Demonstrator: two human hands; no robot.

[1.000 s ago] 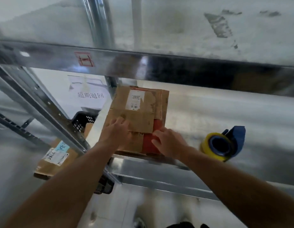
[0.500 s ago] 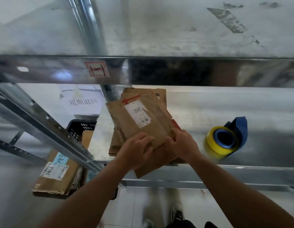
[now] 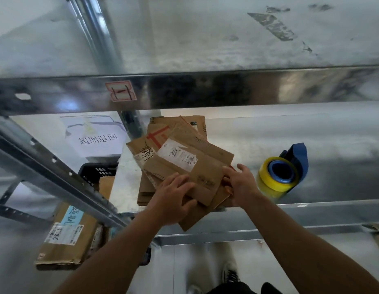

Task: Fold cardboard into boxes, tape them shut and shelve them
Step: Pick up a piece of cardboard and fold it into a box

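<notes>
A stack of flattened brown cardboard boxes [image 3: 154, 145] lies on the metal shelf [image 3: 269, 134]. The top flat piece [image 3: 205, 162], bearing a white label, is skewed and sticks out over the shelf's front edge. My left hand [image 3: 173, 198] grips its near edge, fingers on top. At its right side my right hand [image 3: 240, 183] holds the cardboard, fingers curled round the edge. A yellow tape roll in a blue dispenser [image 3: 279, 172] stands on the shelf just right of my right hand.
An upper shelf beam [image 3: 205, 90] crosses above the stack. A slanted metal upright [image 3: 57, 177] runs at the left. Below left sit a labelled closed carton [image 3: 65, 236] and a black crate [image 3: 97, 172]. A white sheet with printed characters [image 3: 95, 136] lies behind.
The top cardboard piece has been turned and pulled toward me off the stack, now overhanging the shelf edge. Both hands shifted from lying on the stack to holding that piece.
</notes>
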